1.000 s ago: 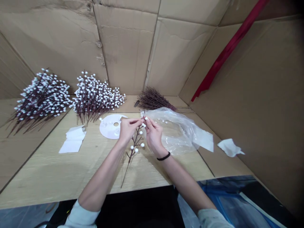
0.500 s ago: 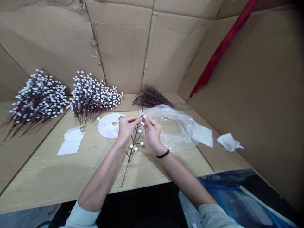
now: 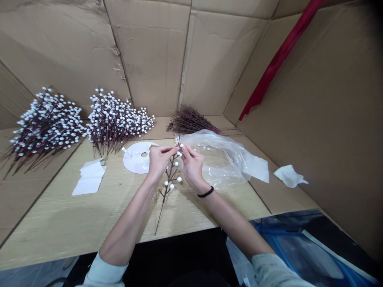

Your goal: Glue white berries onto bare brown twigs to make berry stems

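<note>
Head view. Landmark: white disc (image 3: pixel 133 161). Twig (image 3: pixel 169 175), partly set with white berries, is just right of the disc, bare stem end pointing toward the person. Left hand (image 3: pixel 160 161), overlapping the disc's right edge in view: thumb and fingers pinched on the twig near its tip. Right hand (image 3: pixel 193 164), farther right of the disc: thumb and finger closed on a white bead (image 3: pixel 181 146) at the twig. Clear plastic bag (image 3: pixel 231 157) lies right of the disc, beyond the right hand; bare-stem bundle (image 3: pixel 194 120) behind and right; berried bundle (image 3: pixel 115 117) behind and left.
</note>
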Motion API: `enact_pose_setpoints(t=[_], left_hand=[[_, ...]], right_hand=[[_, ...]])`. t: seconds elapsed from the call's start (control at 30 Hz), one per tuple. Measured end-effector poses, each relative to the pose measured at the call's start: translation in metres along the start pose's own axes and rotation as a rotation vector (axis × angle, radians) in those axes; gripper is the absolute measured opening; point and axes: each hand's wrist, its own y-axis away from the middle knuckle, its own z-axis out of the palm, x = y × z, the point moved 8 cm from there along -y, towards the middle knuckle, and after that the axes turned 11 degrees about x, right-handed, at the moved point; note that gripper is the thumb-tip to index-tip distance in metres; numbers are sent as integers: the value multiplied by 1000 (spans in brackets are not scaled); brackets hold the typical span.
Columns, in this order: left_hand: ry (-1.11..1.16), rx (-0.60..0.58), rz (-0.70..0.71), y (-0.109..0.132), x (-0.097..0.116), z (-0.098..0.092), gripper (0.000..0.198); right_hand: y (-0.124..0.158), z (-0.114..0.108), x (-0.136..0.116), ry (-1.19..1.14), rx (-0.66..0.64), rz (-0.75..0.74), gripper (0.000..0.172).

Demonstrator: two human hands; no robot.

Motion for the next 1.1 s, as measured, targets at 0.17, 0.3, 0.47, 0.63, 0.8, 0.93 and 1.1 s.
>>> enact_pose_setpoints(t=[0.17,0.3,0.47,0.63,0.8,0.93,1.1], left_hand=[[0,4,7,-2,-1,-2,22],[-34,6,31,-6,-1,-4,22],[-71,-11,66,-9,0,-4,23],[-102,-32,77,-6,4,-2,23],[-88,-36,75,-6,5,-3,23],[-79,-48,68,-6,5,-3,23],[-105,-46,66,-3,7,-3,22]], right_hand=[[0,1,-2,26,-11,-5,22],[2,9,-7,-3,-94,19,19],[1,8,-8,-26,-85,96,15],[-1,7,-6,-22,-84,179,19],[0,8,-6,-54,-92,222,15],[0,9,-6,-29,-124,213,14],[-3,7,-6,-2,-114,142,16]])
